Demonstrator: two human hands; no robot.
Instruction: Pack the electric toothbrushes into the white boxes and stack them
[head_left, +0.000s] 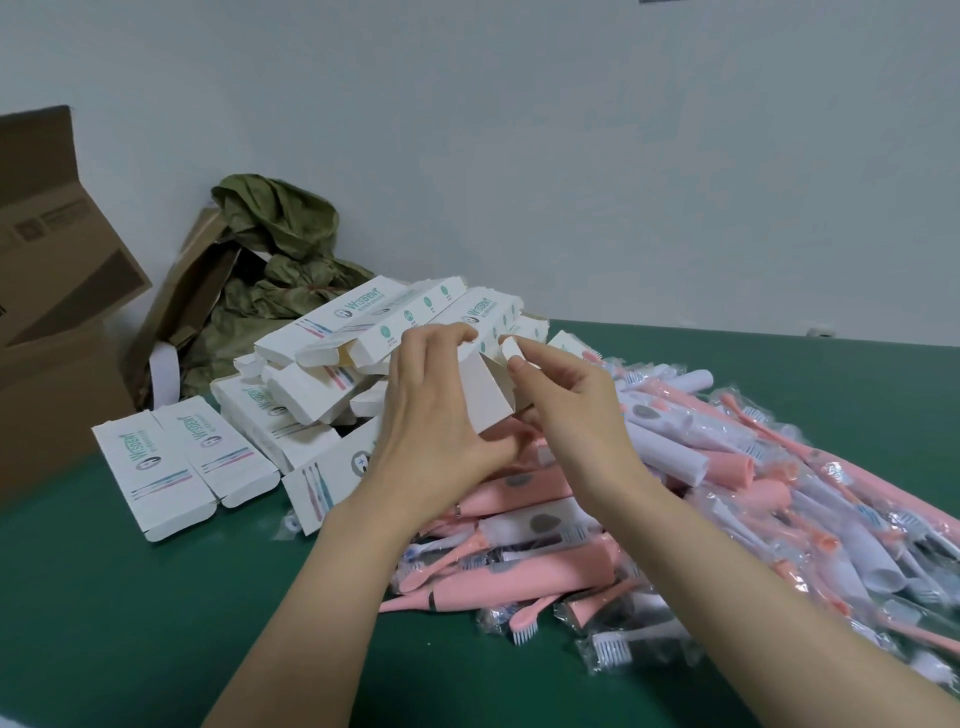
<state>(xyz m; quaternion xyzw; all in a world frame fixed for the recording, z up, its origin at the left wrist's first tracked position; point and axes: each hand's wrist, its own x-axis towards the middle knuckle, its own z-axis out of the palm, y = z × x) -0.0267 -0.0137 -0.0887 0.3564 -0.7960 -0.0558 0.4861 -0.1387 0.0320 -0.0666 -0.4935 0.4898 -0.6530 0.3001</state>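
Left hand (434, 415) is gripping the white cardboard box (491, 392); right hand (569, 410) is pinching its end flap (511, 347) above the pink-and-white toothbrush pile (675, 493).

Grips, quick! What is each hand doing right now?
Left grip: fingers curled round the white box, holding it.
Right grip: pinching that box's end flap.

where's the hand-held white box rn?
Head view, centre: white box held in the left hand, right hand pinching its flap, over the left edge of the toothbrush pile, beside the box heap.
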